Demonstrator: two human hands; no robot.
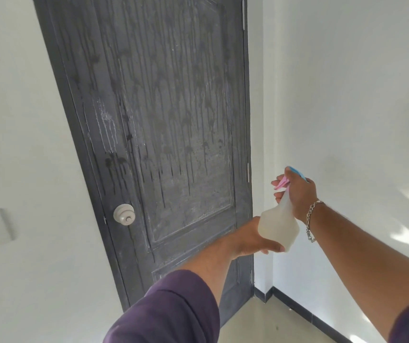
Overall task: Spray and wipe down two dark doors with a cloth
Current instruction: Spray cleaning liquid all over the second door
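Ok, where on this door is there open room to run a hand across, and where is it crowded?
The wide upper panel, bordered by the frame edge on the left and the hinges on the right, is open. The knob crowds the left edge lower down. Both hands meet at the lower right: the right hand grips the spray bottle, and the left hand touches its base.
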